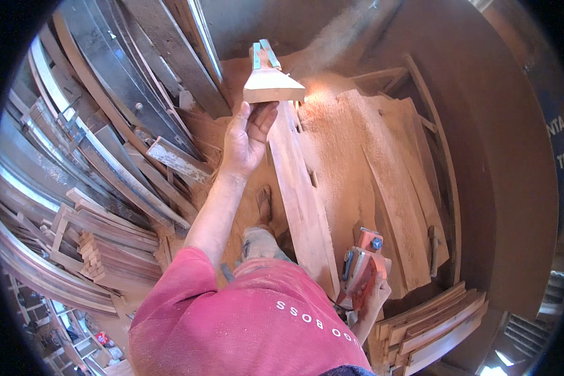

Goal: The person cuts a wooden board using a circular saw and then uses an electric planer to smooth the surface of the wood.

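Note:
Raised in front of me, my left hand (pixel 249 139) supports a pale wooden piece (pixel 273 86) from below, its thumb and fingers at the near edge. That piece is wide at the near end and narrows away from me, with two teal strips (pixel 265 55) at its far end. Low on the right, my right hand (pixel 377 294) is closed around a red electric planer (pixel 363 269) with a blue knob at its front. Part of the grip is hidden. A long wooden board (pixel 302 194) runs between my two hands, just left of the planer.
Sawdust-covered boards (pixel 391 182) lie right of the long board. A wooden frame (pixel 438 144) leans by the brown wall (pixel 492 163). Boards are stacked (pixel 429 332) at lower right. Planks and curved strips (pixel 100 150) crowd the left, with stacked battens (pixel 116 250) below.

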